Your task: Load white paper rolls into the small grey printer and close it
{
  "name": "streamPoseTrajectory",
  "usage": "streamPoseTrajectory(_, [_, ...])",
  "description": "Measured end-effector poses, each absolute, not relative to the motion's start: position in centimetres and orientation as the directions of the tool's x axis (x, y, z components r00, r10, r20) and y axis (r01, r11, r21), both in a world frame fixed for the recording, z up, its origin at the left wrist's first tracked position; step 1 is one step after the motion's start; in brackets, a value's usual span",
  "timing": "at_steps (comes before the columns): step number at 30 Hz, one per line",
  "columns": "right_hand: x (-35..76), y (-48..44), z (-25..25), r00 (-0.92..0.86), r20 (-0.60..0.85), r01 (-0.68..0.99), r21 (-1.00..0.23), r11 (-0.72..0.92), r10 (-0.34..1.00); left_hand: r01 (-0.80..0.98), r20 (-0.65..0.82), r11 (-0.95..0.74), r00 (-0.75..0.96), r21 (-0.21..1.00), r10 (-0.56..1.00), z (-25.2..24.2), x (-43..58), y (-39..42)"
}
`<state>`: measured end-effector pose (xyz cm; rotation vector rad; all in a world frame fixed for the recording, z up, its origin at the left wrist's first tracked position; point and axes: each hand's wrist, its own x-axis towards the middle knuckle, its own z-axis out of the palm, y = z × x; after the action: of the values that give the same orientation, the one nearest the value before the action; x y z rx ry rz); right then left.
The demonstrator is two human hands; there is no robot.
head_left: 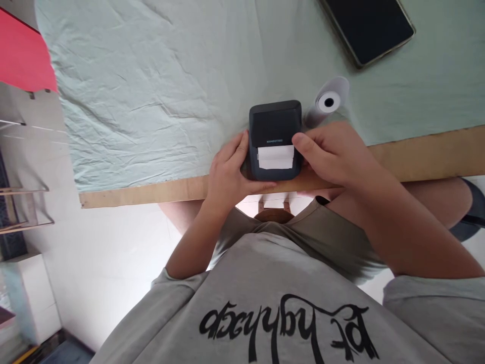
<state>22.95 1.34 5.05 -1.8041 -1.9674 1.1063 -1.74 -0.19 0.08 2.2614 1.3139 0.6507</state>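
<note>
A small dark thermal label printer (276, 121) rests near the front edge of the cloth-covered table, its lid down. White paper (276, 157) sticks out of its slot toward me. My left hand (230, 169) grips the printer's left side, with the thumb along the front edge. On the other side, my right hand (331, 149) is closed, its thumb at the printer's right edge beside the paper; the remaining fingers curl under and are partly hidden. Just beyond my right hand stands a white paper roll (329, 101) with a dark core and a loose outer end.
A dark phone (373, 28) lies at the upper right of the green cloth (159, 91). Along the table's front runs a wooden edge (151, 192), close above my lap. A wooden stool (275, 215) shows beneath. Red material (25, 53) and a rack (22, 210) are at the left.
</note>
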Motion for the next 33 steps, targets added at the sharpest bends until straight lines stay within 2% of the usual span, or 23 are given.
streamPoseTrajectory(4, [23.0, 1.2, 5.2, -0.205, -0.330, 0.796, -0.604, -0.039, 0.922, 0.689, 0.165, -0.433, 0.421, 0.581, 0.892, 0.3, -1.5, -0.1])
streamPoseTrajectory(8, [22.8, 1.1, 5.1, -0.188, -0.309, 0.794, -0.606, -0.041, 0.932, 0.708, 0.133, -0.411, 0.415, 0.574, 0.900, 0.4, -1.5, -0.2])
streamPoseTrajectory(14, [21.9, 0.4, 5.8, -0.056, -0.214, 0.853, -0.518, -0.064, 0.975, 0.642, 0.148, -0.353, 0.351, 0.681, 0.925, 0.1, -1.8, -0.3])
streamPoseTrajectory(26, [20.3, 1.6, 8.8, -0.055, -0.048, 0.919, -0.394, 0.032, 0.997, 0.669, 0.187, -0.413, 0.385, 0.618, 0.904, 0.1, -1.6, 0.0])
streamPoseTrajectory(29, [19.8, 2.1, 8.9, -0.090, -0.079, 0.927, -0.372, 0.054, 0.993, 0.662, 0.187, -0.417, 0.392, 0.623, 0.901, 0.1, -1.6, 0.0])
streamPoseTrajectory(33, [19.2, 3.0, 9.2, -0.139, -0.177, 0.963, -0.251, 0.092, 0.974, 0.665, 0.179, -0.410, 0.389, 0.625, 0.904, 0.2, -1.6, 0.0])
